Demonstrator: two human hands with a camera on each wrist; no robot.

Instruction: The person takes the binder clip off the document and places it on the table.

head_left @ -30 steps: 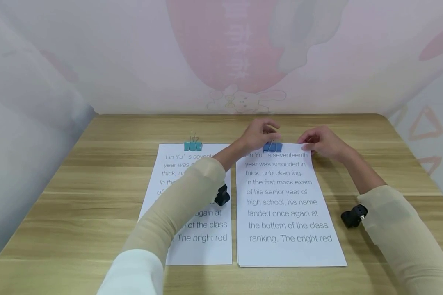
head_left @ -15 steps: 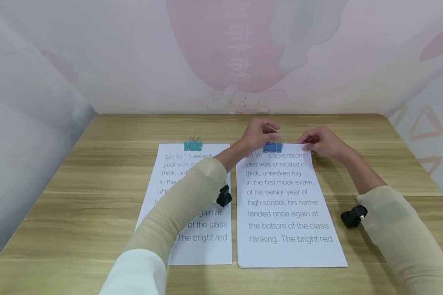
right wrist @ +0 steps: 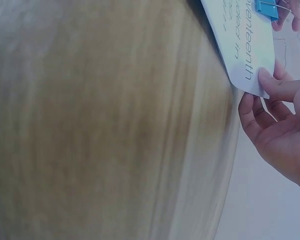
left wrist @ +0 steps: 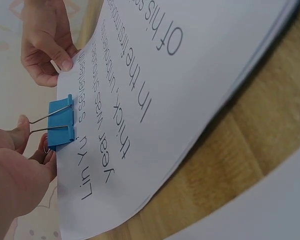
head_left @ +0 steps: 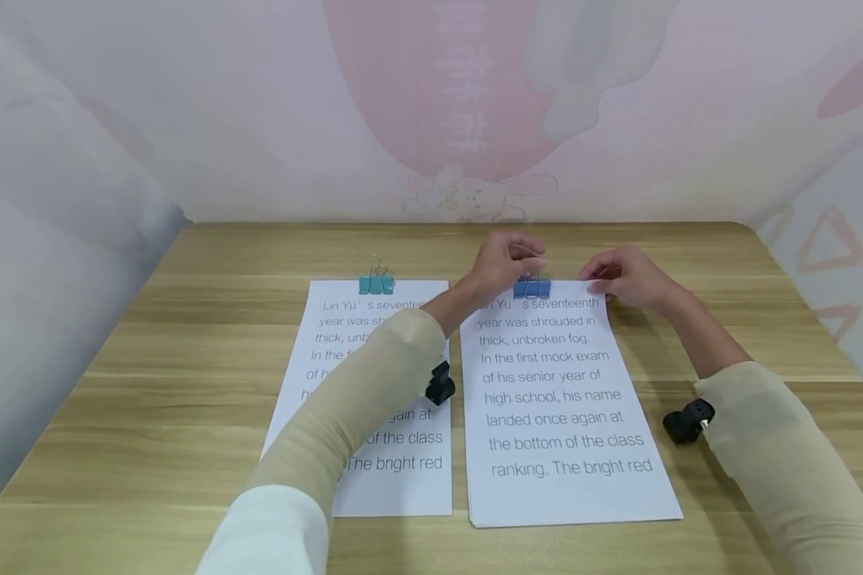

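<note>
**Two hands steady a stack of paper at its clip**

Nearest the camera lie the bottom edges of two printed stacks on the wooden table (head_left: 151,383): the left stack (head_left: 395,471) at about 7 o'clock of the right stack (head_left: 554,415), just beside it. At the right stack's far edge, 12 o'clock, sits the blue clip (head_left: 531,287). The left hand (head_left: 503,263) pinches its wire handles between thumb and curled fingers, seemingly to work the clip on the edge. At 1 o'clock, the right hand (head_left: 629,275) pinches the stack's far right corner, thumb on top, likely keeping the sheets squared. Farther left, a teal clip (head_left: 375,283) grips the left stack's top edge, untouched.
</note>
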